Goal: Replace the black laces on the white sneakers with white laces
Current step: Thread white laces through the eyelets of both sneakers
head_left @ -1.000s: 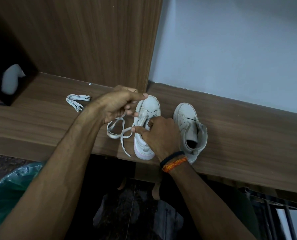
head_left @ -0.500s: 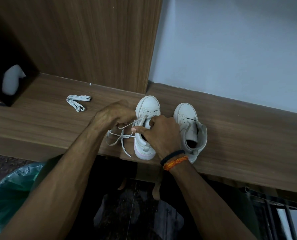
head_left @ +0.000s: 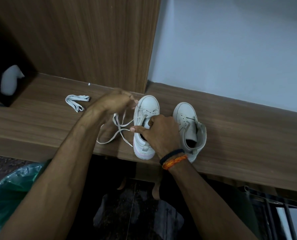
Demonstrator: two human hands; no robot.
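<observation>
Two white sneakers stand side by side on a wooden shelf, toes pointing away from me. The left sneaker has a white lace threaded through its front eyelets, with loose ends trailing to its left. My left hand pinches that lace just left of the toe, blurred by motion. My right hand grips the left sneaker at its opening and covers the tongue. The right sneaker stands untouched and shows no lace. A second white lace, folded in a bundle, lies further left on the shelf.
A wooden panel rises behind the shelf, a pale wall to its right. A dark box with something white in it sits at the far left. Below the shelf edge are a green plastic bag and my bare feet on a dark floor.
My left hand first dropped toward the sneaker's eyelets, then pulled back up and left with the lace, whose loose ends shifted. My right hand stayed on the left sneaker.
</observation>
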